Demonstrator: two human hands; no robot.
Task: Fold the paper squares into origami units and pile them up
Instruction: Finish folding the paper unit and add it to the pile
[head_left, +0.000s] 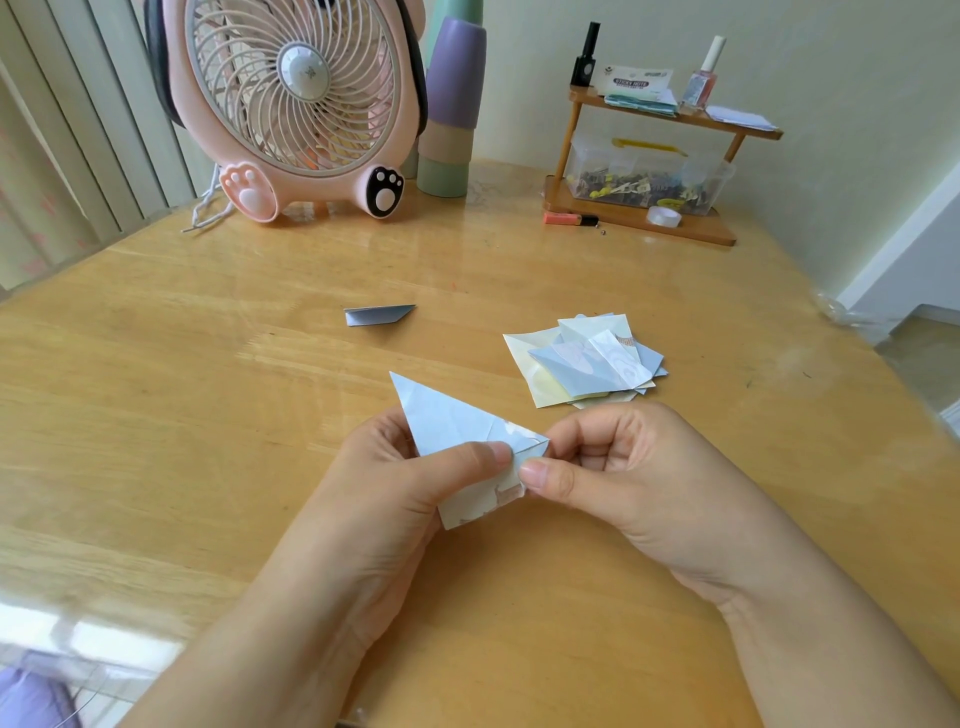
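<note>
Head view looks down on a glossy honey-coloured wooden table (208, 415), and nearest of all, at six o'clock, two bare forearms reach in. The left hand (395, 488) pinches a pale blue, partly folded paper piece (447, 423) with its thumb laid across the front and its fingers curled behind. The right hand (613, 467) meets it from three o'clock, its thumb tip pressing the paper's right corner while its other fingers curl in toward the palm. The paper is lifted just above the tabletop, one sharp point aimed toward eleven o'clock and a white patterned flap hanging below the thumbs.

Just beyond the right hand, at about one o'clock, lies a loose pile of blue, cream and white folded paper pieces (587, 361). Farther off, near twelve o'clock, a single small grey-blue folded paper unit (376, 315) lies alone, well apart from the pile.

At the far edge, at eleven o'clock, stands a pink plastic desk fan with paw-shaped feet (291, 104), with a tall purple, tan and green striped bottle (449, 109) just beside it. At one o'clock sits a small two-tier wooden shelf (649, 208) holding nail polish bottles, a sticky note pad and a clear plastic box.
</note>
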